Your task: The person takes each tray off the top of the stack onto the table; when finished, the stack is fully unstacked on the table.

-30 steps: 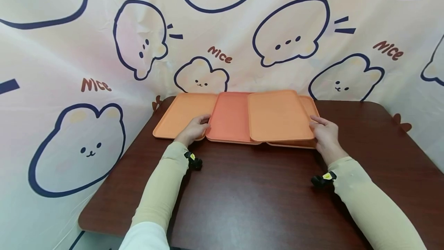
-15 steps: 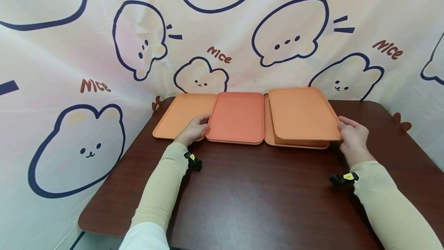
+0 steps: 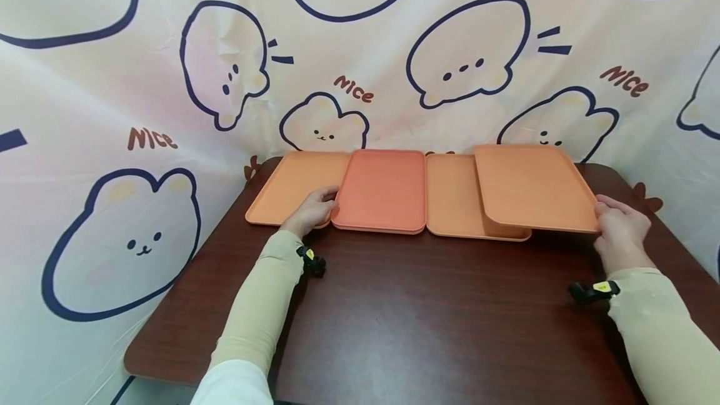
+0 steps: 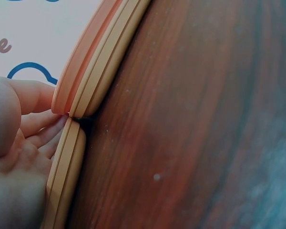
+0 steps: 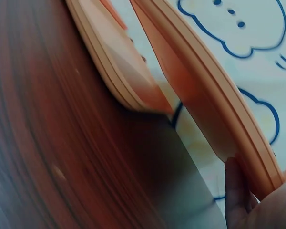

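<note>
A light orange tray [image 3: 534,186] hangs raised and slightly tilted above the table. My right hand [image 3: 621,230] grips it by the right edge; in the right wrist view, fingertips [image 5: 233,186] show against its underside. Partly beneath it lies another light orange tray [image 3: 452,199]. Left of that, a coral tray [image 3: 382,189] rests on a lighter tray, whose rim [image 4: 109,52] shows in the left wrist view. My left hand [image 3: 312,208] touches the coral tray's left edge, its fingers fairly straight, over a light orange tray [image 3: 295,183] at the far left.
The dark brown wooden table [image 3: 427,317] has its back edge against a printed cloth wall [image 3: 360,36]. A second cloth panel [image 3: 101,217] borders the left side. The trays form a row along the back of the table.
My right hand has carried the raised tray to the right, off the coral tray and partly past the tray below it. My left hand stays in place.
</note>
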A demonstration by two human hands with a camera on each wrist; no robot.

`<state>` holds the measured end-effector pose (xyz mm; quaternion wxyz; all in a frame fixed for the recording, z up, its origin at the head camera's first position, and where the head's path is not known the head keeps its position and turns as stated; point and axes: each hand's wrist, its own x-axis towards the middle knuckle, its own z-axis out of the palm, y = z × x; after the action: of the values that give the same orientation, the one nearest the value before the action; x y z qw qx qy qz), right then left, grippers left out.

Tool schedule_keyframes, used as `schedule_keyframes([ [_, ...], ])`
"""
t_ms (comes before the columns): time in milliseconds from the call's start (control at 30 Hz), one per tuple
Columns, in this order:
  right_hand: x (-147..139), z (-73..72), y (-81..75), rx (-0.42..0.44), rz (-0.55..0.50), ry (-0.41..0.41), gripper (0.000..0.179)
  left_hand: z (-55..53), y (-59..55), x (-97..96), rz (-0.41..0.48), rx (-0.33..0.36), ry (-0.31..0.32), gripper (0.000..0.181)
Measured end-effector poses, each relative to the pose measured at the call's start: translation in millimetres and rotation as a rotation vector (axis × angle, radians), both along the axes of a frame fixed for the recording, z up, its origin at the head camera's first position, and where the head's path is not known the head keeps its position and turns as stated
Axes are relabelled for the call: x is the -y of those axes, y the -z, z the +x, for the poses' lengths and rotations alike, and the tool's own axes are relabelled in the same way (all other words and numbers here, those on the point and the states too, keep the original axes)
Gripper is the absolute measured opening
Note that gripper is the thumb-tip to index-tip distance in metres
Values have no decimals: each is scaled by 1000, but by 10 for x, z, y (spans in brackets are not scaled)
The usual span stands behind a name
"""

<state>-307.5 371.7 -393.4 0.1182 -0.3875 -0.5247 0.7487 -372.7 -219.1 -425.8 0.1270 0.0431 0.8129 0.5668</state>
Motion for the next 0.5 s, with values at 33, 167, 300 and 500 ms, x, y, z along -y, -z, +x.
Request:
schedule_keyframes([
  [33,-43,11,3,-7,-9,15,44,-3,-2,6,-10,-4,0,65],
  [167,-193,59,16,-27,-44,49,36,-11,-2,17,-26,-8,-5,66],
  [300,-326,107,33,-43,-73,73,32,-16,3,21,-39,-14,-7,66],
  [500,-496,148,88,-35,-67,118,45,-9,8,9,-29,-13,-5,66],
])
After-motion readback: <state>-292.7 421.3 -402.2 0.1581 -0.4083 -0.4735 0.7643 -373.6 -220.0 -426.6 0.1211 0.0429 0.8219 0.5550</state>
